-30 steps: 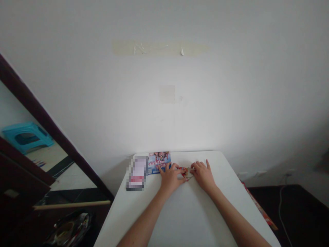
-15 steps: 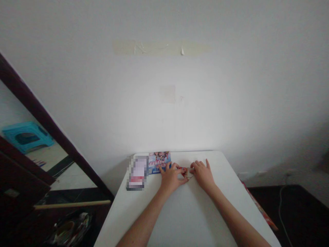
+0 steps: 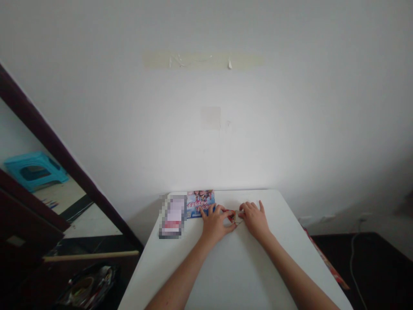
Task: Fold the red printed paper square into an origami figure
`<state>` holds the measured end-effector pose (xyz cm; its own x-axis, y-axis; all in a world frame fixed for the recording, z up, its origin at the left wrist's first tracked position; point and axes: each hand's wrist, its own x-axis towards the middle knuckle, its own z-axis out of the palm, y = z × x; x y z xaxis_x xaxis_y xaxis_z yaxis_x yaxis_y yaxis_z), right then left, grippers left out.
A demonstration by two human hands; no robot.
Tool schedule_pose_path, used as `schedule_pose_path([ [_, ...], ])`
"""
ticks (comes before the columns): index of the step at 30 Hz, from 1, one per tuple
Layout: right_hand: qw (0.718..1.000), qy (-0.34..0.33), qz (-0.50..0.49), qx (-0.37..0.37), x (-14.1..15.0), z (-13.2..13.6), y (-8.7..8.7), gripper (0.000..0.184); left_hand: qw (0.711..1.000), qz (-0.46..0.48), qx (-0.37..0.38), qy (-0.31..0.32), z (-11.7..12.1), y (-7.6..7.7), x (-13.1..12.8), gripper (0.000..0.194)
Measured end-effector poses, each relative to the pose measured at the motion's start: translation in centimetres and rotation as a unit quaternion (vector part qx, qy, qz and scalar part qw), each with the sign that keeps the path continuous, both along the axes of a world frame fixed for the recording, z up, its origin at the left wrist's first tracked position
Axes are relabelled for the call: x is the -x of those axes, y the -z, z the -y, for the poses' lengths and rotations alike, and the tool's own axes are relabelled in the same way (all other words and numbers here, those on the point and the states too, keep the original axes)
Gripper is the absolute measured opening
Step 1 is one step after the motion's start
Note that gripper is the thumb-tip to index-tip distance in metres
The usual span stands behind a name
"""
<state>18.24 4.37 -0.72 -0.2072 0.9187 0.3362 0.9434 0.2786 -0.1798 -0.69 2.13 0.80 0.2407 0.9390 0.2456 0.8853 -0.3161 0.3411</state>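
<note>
A small flat piece of printed paper or card (image 3: 232, 217), red on one side and pale tan towards the right, lies between my hands on the white table (image 3: 222, 275). My left hand (image 3: 215, 224) has its thumb and index finger closed on the left part of this piece, while its other fingers rest over the lower edge of a blue printed booklet or sheet (image 3: 198, 203). At the piece's right end, my right hand (image 3: 255, 218) pinches it with bent fingers, the little finger sticking out. The fingers partly hide the piece.
A phone-like object (image 3: 173, 217), blurred by pixelation, lies left of the blue sheet. The white wall (image 3: 206, 159) stands directly behind the table. On the left are a dark-framed mirror (image 3: 74, 172) showing a blue stool, and a black bag (image 3: 87, 288) of odds and ends on the floor.
Both hands stay almost in place on the small printed piece. Its red part appears turned very slightly between the fingers.
</note>
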Motion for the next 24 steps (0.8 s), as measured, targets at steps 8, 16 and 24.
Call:
schedule_pose_path([
  [8, 1.0, 0.003, -0.006, -0.004, 0.11, 0.17, 0.01, 0.01, 1.0, -0.012, -0.007, 0.0, -0.01, 0.13, 0.05, 0.041],
  [16, 1.0, 0.008, -0.01, -0.01, -0.04, -0.03, 0.48, 0.005, 1.0, 0.001, -0.011, 0.001, -0.05, 0.23, 0.05, 0.041],
  [24, 1.0, 0.008, -0.011, -0.003, 0.02, 0.04, 0.35, 0.005, 1.0, 0.002, 0.0, 0.002, -0.01, 0.14, 0.05, 0.041],
])
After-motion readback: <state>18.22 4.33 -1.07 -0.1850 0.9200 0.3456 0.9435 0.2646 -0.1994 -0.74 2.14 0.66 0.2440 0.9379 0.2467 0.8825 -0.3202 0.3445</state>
